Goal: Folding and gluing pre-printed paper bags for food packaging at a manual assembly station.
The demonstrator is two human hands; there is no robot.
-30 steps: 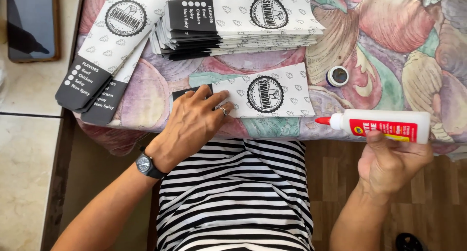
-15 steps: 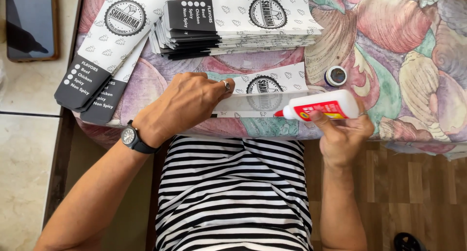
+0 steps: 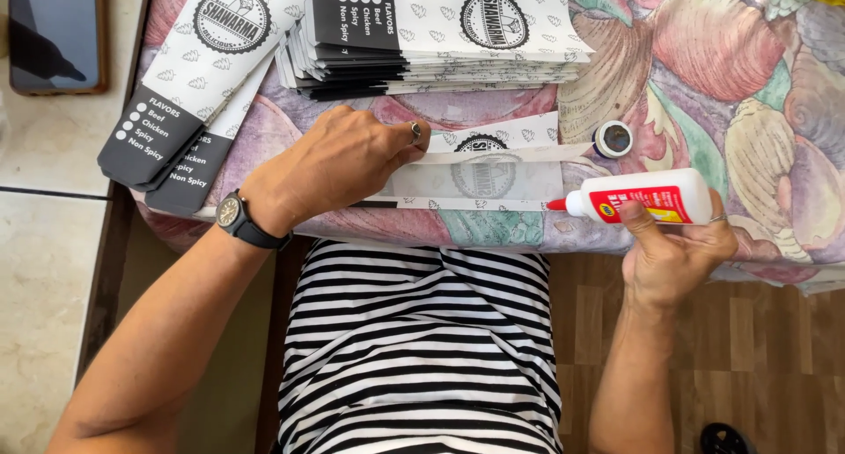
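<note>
Where the shell-patterned cloth point(image 3: 722, 93) covers the bench: stack of flat paper sleeves point(image 3: 431, 40), far edge; one sleeve point(image 3: 493, 177) at near edge, left hand point(image 3: 339, 168) pressed flat and open upon it; right hand point(image 3: 673, 252), grip closed round white glue bottle point(image 3: 638, 196), red nozzle beside sleeve's end; small round cap point(image 3: 613, 139) nearby.

Left arm enters from lower left, forearm bare, running diagonally up to the near edge of the surface. Dark watch on the wrist. Left hand point(image 3: 339, 165) lies palm down, fingers spread flat and pointing right; ring on one finger.

Right arm rises near-vertical from the bottom edge at right. Right hand point(image 3: 671, 253) is below the near edge, fingers curled in a closed grip, thumb pointing up-left; ring visible.
</note>
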